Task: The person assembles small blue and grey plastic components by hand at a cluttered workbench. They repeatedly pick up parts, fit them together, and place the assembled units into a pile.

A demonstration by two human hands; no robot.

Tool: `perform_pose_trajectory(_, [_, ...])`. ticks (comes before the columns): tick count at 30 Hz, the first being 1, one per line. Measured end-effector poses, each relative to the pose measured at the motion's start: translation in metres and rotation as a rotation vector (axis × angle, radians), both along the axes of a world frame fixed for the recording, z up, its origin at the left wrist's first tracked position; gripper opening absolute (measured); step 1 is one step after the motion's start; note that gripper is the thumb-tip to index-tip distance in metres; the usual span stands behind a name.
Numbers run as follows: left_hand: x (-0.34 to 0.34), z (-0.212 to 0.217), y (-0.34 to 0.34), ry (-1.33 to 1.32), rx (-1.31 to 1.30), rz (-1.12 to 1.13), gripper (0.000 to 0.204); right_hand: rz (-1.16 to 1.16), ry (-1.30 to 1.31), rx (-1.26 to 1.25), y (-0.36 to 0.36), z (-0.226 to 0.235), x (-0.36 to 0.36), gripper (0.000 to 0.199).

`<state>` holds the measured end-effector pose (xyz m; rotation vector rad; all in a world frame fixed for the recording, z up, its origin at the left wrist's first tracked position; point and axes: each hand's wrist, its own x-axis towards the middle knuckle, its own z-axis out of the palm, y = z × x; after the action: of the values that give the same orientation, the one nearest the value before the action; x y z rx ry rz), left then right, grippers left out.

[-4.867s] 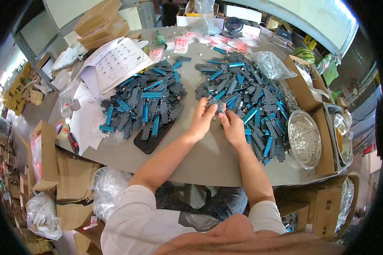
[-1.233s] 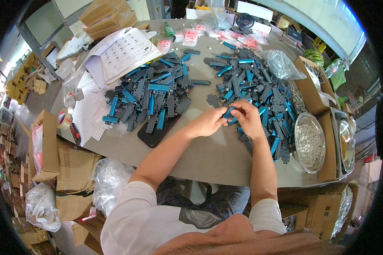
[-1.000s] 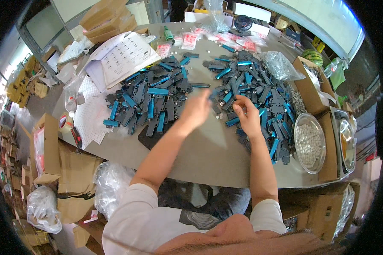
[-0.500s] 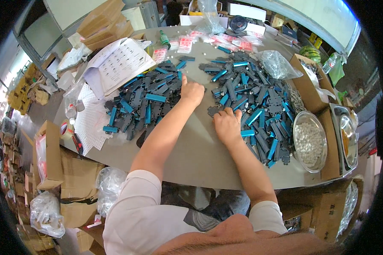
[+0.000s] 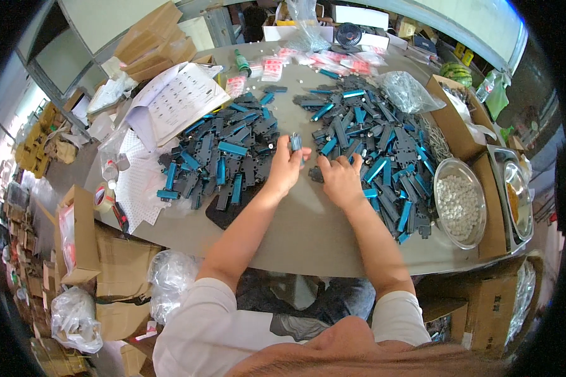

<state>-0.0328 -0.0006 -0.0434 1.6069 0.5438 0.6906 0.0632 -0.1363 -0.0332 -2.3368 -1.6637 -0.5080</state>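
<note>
My left hand (image 5: 287,166) is closed on a small blue-and-grey piece (image 5: 296,141), raised in the gap between two piles. The left pile (image 5: 214,151) and the right pile (image 5: 383,151) are made of flat dark grey pieces and narrow shiny blue ones. At the near left edge of the right pile, my right hand (image 5: 342,180) has its fingers bent down. By its fingertips lies a dark grey piece (image 5: 316,174); whether the fingers grip it is hidden.
A steel bowl of white pellets (image 5: 459,207) stands right of the piles, beside cardboard boxes (image 5: 462,138). Open printed sheets (image 5: 182,100) lie at the left. Red-and-white packets (image 5: 333,60), a green bottle (image 5: 242,63) and a small fan (image 5: 348,34) are at the back.
My left hand has come back toward me from the far edge of the left pile and now holds the small blue-and-grey piece upright. The right hand has barely shifted.
</note>
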Motion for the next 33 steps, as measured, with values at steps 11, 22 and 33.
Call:
perform_pose_trajectory(11, [-0.005,-0.021,-0.004,-0.088,-0.396,-0.064,0.037,0.223,0.192,0.167,-0.006,-0.005,0.015,0.025])
perform_pose_trajectory(22, [0.001,-0.024,-0.038,-0.098,-0.337,-0.191,0.055,0.156,0.148,0.451,-0.002,0.012,-0.011,0.044])
perform_pose_trajectory(33, [-0.009,-0.004,-0.034,-0.386,-0.777,-0.162,0.026,0.203,0.148,0.368,0.002,0.010,-0.023,0.052])
